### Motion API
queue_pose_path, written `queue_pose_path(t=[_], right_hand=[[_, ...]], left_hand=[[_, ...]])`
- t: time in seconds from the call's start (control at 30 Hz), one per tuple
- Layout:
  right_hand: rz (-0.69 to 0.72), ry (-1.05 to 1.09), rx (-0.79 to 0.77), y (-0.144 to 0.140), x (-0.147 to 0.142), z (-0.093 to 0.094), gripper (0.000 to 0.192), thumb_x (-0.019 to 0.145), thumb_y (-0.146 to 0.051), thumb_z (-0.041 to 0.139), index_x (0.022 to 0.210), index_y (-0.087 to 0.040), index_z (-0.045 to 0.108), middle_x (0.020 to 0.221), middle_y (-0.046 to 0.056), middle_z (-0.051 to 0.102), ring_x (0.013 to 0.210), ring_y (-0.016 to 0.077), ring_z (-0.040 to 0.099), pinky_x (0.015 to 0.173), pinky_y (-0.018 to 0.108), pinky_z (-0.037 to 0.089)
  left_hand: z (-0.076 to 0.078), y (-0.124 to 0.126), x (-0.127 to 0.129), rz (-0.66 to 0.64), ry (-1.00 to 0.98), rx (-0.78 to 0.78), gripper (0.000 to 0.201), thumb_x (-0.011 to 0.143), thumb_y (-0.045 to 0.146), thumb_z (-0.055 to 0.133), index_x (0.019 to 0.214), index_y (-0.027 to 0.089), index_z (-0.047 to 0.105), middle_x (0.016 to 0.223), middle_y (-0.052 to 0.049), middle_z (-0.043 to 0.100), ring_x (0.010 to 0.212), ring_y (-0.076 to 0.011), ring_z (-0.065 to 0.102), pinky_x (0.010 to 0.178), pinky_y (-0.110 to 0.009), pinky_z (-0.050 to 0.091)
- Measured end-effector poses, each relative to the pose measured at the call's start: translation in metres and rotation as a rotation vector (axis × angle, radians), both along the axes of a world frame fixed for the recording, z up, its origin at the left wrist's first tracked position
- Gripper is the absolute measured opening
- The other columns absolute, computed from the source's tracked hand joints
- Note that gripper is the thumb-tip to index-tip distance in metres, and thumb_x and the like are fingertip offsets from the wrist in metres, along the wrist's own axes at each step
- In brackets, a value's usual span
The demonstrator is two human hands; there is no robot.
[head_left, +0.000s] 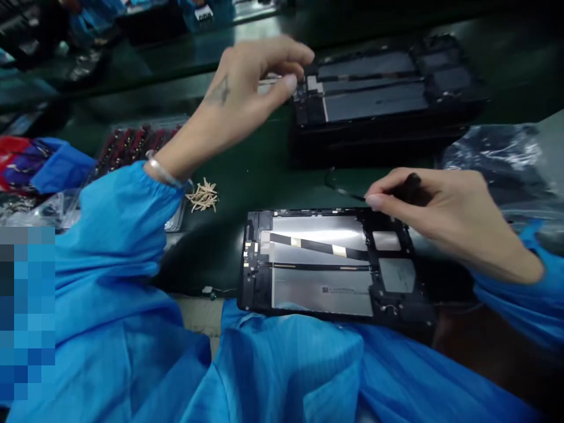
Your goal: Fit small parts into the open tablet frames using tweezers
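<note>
My left hand (251,79) is stretched toward the left end of a stack of opened black tablets (374,97). Its thumb and forefinger are apart, and I cannot make out anything held in it. My right hand (440,211) is closed around a thin black tool with a curved tip (341,189), which looks like tweezers; the tip points left. Below that hand lies another opened tablet (324,288), at the table's front edge. Silver panels and a black flat cable (319,244) with light tape patches show inside it.
A small heap of beige strips (203,195) sits left of the near tablet. Beyond my left sleeve is a clear tray of red and dark parts (132,144). Blue and red bins (57,164) stand at far left, clear plastic wrap (493,153) at right.
</note>
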State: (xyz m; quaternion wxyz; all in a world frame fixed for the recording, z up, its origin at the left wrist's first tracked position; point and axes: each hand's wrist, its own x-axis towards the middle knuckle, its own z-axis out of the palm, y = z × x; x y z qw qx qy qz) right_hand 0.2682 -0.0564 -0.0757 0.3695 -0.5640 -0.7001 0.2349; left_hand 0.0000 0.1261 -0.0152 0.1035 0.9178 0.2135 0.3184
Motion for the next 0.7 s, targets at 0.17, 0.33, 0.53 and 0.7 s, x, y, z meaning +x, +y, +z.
queue_pose_path(t=[0.17, 0.33, 0.53, 0.7], right_hand=[[0.110, -0.105, -0.219, -0.006, 0.011, -0.003, 0.031, 0.089, -0.054, 0.070, 0.082, -0.024, 0.077, 0.083, 0.002, 0.075, 0.073, 0.0198, 0.065, 0.064, 0.032, 0.044], [0.083, -0.221, -0.290, -0.007, 0.011, -0.005, 0.041, 0.086, -0.063, 0.067, 0.078, -0.024, 0.076, 0.077, 0.003, 0.073, 0.066, 0.0212, 0.064, 0.060, 0.033, 0.042], [0.015, -0.343, -0.400, -0.005, 0.011, 0.005, 0.051, 0.085, -0.071, 0.062, 0.076, -0.022, 0.074, 0.080, 0.008, 0.074, 0.071, 0.0247, 0.066, 0.063, 0.037, 0.044], [0.012, -0.400, -0.454, -0.001, 0.013, 0.006, 0.059, 0.084, -0.077, 0.057, 0.078, -0.021, 0.072, 0.081, 0.010, 0.073, 0.075, 0.0281, 0.068, 0.065, 0.038, 0.046]], left_hand=[[-0.023, -0.092, -0.026, 0.125, 0.066, -0.179, 0.034, 0.109, 0.037, 0.055, 0.137, 0.022, 0.067, 0.131, -0.004, 0.076, 0.127, -0.0220, 0.070, 0.110, -0.038, 0.057], [-0.043, -0.107, -0.032, 0.071, 0.085, -0.317, 0.037, 0.110, 0.041, 0.051, 0.138, 0.021, 0.067, 0.132, -0.006, 0.075, 0.127, -0.0238, 0.070, 0.109, -0.038, 0.057], [-0.070, -0.109, -0.029, -0.097, 0.163, -0.226, 0.033, 0.112, 0.026, 0.045, 0.138, 0.019, 0.063, 0.143, -0.009, 0.068, 0.134, -0.0221, 0.065, 0.113, -0.039, 0.054], [-0.091, -0.114, -0.022, -0.191, 0.210, -0.261, 0.036, 0.114, 0.030, 0.039, 0.147, 0.019, 0.050, 0.156, -0.013, 0.057, 0.143, -0.0232, 0.057, 0.116, -0.041, 0.051]])
